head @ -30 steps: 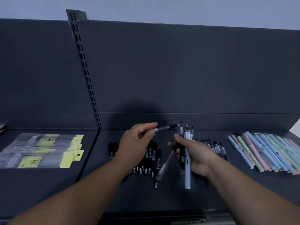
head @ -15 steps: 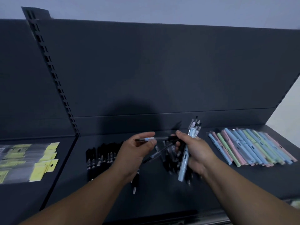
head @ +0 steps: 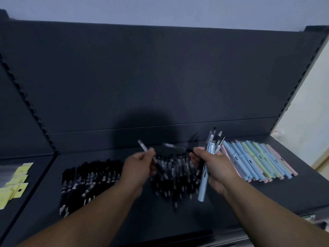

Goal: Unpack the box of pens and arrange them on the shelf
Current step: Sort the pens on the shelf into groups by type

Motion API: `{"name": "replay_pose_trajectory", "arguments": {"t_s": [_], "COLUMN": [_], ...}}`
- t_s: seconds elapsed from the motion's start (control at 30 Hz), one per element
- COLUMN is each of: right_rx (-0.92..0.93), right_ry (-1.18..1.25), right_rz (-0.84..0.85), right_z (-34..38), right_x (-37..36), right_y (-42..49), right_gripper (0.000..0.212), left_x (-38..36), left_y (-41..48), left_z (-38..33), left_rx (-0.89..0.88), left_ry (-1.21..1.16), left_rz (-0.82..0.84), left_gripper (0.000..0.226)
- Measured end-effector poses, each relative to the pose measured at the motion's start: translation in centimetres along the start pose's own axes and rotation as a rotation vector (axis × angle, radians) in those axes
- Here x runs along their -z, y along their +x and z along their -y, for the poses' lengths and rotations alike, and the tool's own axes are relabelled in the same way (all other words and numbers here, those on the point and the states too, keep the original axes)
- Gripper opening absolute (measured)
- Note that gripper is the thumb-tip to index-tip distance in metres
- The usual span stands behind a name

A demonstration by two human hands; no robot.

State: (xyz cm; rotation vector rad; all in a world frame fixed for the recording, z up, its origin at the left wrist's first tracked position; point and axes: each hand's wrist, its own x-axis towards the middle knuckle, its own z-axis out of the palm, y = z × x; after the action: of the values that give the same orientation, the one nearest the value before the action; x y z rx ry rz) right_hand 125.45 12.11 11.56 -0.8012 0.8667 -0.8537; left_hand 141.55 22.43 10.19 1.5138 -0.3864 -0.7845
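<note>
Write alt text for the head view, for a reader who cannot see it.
Over a dark shelf, the left hand pinches a single pen while the right hand grips a mixed bundle of pens, one light blue. Below the hands, black pens lie heaped on the shelf, pastel pens in a row at right, yellow-tagged packets at far left.

- We see the shelf (head: 267,193) and its back panel (head: 160,77) in flat charcoal grey.
- Along the top of the frame the wall (head: 160,9) is pale lilac-blue.
- Lower centre, the black pens (head: 85,177) show silver bands and tips.
- At right, the pastel pens (head: 258,159) mix sky blue, mint green and pink.
- In the right hand (head: 219,166) we see a pale blue pen (head: 203,184); in the left hand (head: 138,168) a clear pen (head: 144,147) with a black grip.
- Lower left, the tags (head: 16,182) are lemon yellow.
</note>
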Motion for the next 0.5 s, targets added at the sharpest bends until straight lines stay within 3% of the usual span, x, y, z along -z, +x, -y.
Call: {"name": "replay_pose_trajectory", "arguments": {"t_s": [0.1, 0.23, 0.37, 0.5], "right_rx": [0.008, -0.008, -0.136, -0.259], "right_ry": [-0.096, -0.376, -0.396, -0.359], "right_rz": [0.077, 0.228, 0.371, 0.392], "right_z": [-0.4, -0.8, -0.5, -0.2], "right_x": [0.5, 1.5, 2.2, 3.1], "right_y": [0.3, 0.5, 1.1, 2.1], "right_gripper": [0.012, 0.008, 0.012, 0.008], "left_x": [-2.6, -4.5, -5.5, -6.3], "left_y": [-0.9, -0.9, -0.3, 0.7], "left_z": [0.9, 0.3, -0.1, -0.3], "left_rx": [0.156, 0.209, 0.232, 0.198], "left_ry": [-0.09, -0.262, -0.218, -0.013], "left_rz": [0.077, 0.099, 0.131, 0.131], "left_gripper": [0.027, 0.022, 0.021, 0.023]}}
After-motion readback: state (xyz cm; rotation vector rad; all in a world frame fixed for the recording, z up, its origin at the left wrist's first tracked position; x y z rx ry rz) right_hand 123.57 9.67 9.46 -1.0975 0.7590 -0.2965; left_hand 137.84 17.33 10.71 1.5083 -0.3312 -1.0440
